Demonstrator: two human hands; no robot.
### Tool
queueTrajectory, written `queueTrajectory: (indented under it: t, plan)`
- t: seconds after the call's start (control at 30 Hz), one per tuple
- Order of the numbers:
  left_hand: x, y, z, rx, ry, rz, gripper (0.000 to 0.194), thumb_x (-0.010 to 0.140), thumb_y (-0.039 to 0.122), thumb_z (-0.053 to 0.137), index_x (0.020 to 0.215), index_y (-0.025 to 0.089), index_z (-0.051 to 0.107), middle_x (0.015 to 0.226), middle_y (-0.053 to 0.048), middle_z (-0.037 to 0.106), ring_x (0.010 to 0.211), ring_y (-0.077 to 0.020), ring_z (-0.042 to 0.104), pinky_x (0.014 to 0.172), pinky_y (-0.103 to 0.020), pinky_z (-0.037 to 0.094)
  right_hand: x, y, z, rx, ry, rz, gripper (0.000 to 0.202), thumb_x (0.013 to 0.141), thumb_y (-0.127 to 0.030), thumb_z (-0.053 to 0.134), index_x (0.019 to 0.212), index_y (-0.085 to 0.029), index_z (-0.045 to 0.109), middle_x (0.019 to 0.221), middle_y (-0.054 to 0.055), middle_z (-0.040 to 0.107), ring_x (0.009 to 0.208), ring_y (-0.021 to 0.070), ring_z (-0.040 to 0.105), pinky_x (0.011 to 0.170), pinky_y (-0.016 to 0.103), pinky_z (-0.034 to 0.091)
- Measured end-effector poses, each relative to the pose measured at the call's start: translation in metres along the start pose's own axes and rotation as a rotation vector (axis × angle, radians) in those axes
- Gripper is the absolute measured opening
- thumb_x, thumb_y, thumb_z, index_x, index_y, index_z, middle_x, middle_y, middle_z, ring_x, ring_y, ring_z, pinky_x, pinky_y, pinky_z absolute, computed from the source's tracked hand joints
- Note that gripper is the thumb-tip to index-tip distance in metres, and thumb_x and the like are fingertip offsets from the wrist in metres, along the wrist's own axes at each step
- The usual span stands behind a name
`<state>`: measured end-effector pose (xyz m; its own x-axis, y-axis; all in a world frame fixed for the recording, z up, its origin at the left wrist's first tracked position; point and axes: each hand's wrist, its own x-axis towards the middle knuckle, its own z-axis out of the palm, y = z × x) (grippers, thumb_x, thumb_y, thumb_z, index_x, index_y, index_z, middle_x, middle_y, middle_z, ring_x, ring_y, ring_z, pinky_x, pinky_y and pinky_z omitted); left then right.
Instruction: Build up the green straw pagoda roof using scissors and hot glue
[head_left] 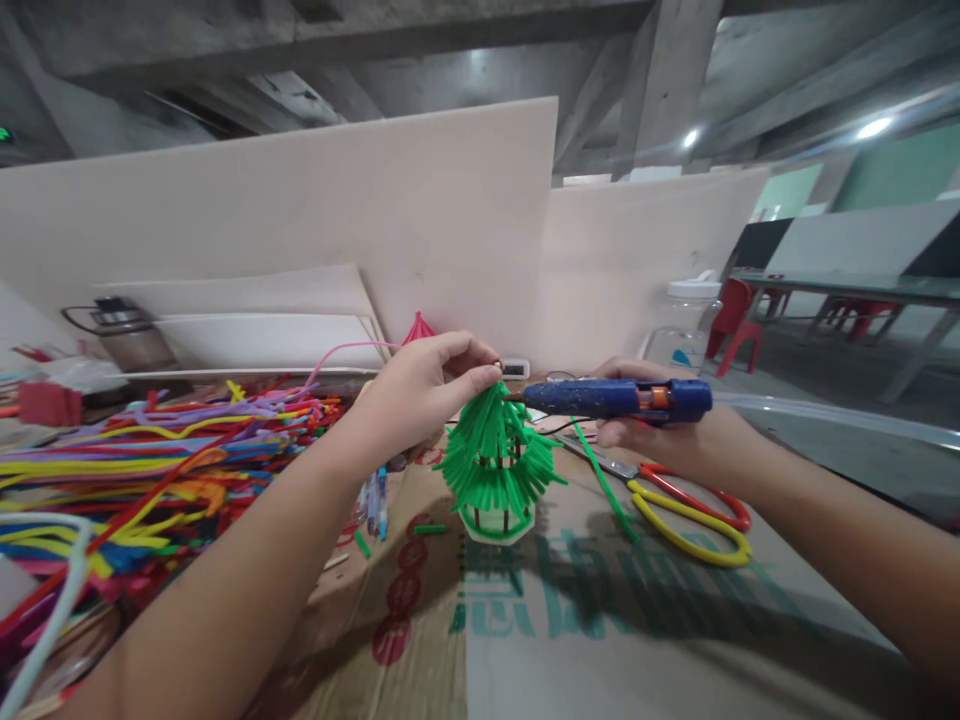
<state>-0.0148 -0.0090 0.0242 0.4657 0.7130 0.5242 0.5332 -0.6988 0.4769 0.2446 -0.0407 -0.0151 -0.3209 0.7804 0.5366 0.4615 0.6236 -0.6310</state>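
A small model pagoda (499, 485) with two tiers of green pipe-cleaner roof stands upright on cardboard. My left hand (427, 385) pinches its peak between thumb and fingers, where a tiny brownish tip shows. From the right, my right hand (660, 435) is wrapped round a blue hot glue gun (600, 398). The gun lies level, its nozzle at the upper roof just below my left fingertips; whether it touches cannot be told. Below my right hand lie scissors (690, 525) with red and yellow handles, next to a loose green pipe cleaner (604, 480).
Many coloured pipe cleaners (165, 470) are heaped at the left. Green offcuts (430, 529) lie on the cardboard (585, 640). A pink pointed piece (418, 328) stands behind my left hand, a clear bottle (682, 325) at the back right. Pale boards (420, 220) wall off the back.
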Motion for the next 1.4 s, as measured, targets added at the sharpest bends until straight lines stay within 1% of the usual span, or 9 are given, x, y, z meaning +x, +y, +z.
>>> queueTrajectory:
  t: [0.33,0.47,0.57,0.67,0.8,0.9,1.03,1.2,1.4]
  plan:
    - [-0.002,0.002,-0.001,0.039,0.03,0.014,0.024,0.088,0.04,0.062,0.091,0.018,0.07,0.086,-0.003,0.072,0.08,-0.017,0.065,0.067,-0.025,0.05,-0.001,-0.002,-0.001,-0.011,0.015,0.009,0.036,0.076,-0.056,0.072,0.089,-0.024,0.061,0.066,-0.003,0.058,0.056,0.0145,0.052,0.049,0.025,0.039]
    - [-0.001,0.002,-0.003,0.043,0.035,0.002,0.022,0.088,0.039,0.061,0.089,0.018,0.07,0.086,-0.003,0.073,0.078,-0.0166,0.065,0.066,-0.025,0.049,0.004,0.006,-0.004,0.087,0.034,0.032,0.039,0.079,-0.056,0.07,0.096,-0.024,0.055,0.066,-0.003,0.061,0.057,0.0155,0.056,0.052,0.027,0.043]
    - [0.003,-0.003,-0.003,0.022,0.036,-0.013,0.023,0.088,0.039,0.06,0.088,0.018,0.069,0.087,-0.004,0.073,0.079,-0.0172,0.065,0.069,-0.026,0.05,0.014,0.027,-0.008,0.054,0.065,0.065,0.034,0.085,-0.054,0.063,0.095,-0.022,0.054,0.069,0.0,0.068,0.066,0.0183,0.063,0.063,0.03,0.048]
    - [0.006,-0.011,-0.002,0.001,0.023,-0.016,0.026,0.088,0.041,0.06,0.088,0.017,0.068,0.088,-0.005,0.073,0.081,-0.0177,0.065,0.07,-0.027,0.05,0.025,0.06,-0.013,-0.176,0.009,0.067,0.04,0.092,-0.054,0.051,0.084,-0.018,0.066,0.086,0.006,0.073,0.08,0.0199,0.064,0.071,0.031,0.048]
    - [0.007,-0.016,-0.002,-0.002,0.017,-0.03,0.028,0.089,0.044,0.06,0.089,0.017,0.067,0.089,-0.005,0.072,0.081,-0.0176,0.065,0.069,-0.027,0.049,0.044,0.104,-0.012,-0.175,-0.1,0.391,0.037,0.088,-0.049,0.06,0.103,-0.017,0.073,0.098,0.007,0.075,0.086,0.0198,0.066,0.065,0.027,0.047]
    - [0.007,-0.015,-0.002,0.0,0.02,-0.03,0.027,0.089,0.043,0.06,0.089,0.018,0.067,0.087,-0.004,0.072,0.08,-0.0176,0.065,0.069,-0.027,0.05,0.064,0.127,-0.005,-0.193,-0.088,0.456,0.035,0.087,-0.044,0.065,0.105,-0.014,0.073,0.098,0.009,0.075,0.087,0.0201,0.066,0.069,0.027,0.049]
    - [0.007,-0.013,-0.002,-0.001,0.024,-0.051,0.027,0.087,0.045,0.06,0.088,0.018,0.067,0.087,-0.005,0.073,0.078,-0.0184,0.066,0.064,-0.026,0.05,0.085,0.152,0.015,-0.232,-0.116,0.528,0.035,0.091,-0.039,0.063,0.113,-0.013,0.067,0.106,0.009,0.07,0.093,0.0212,0.066,0.079,0.032,0.054]
    - [0.007,-0.013,-0.004,0.015,0.018,-0.025,0.026,0.087,0.044,0.06,0.089,0.019,0.067,0.09,-0.004,0.074,0.081,-0.0183,0.067,0.069,-0.027,0.051,0.089,0.181,0.034,-0.264,-0.225,0.594,0.034,0.095,-0.037,0.06,0.122,-0.016,0.061,0.123,0.008,0.062,0.104,0.0232,0.064,0.087,0.043,0.055]
    - [0.007,-0.013,-0.002,-0.017,0.021,-0.053,0.027,0.087,0.044,0.06,0.088,0.019,0.067,0.087,-0.005,0.073,0.078,-0.0181,0.066,0.064,-0.026,0.05,0.081,0.193,0.025,-0.416,-0.268,0.55,0.036,0.095,-0.036,0.06,0.124,-0.016,0.059,0.124,0.009,0.062,0.105,0.0233,0.063,0.087,0.044,0.055]
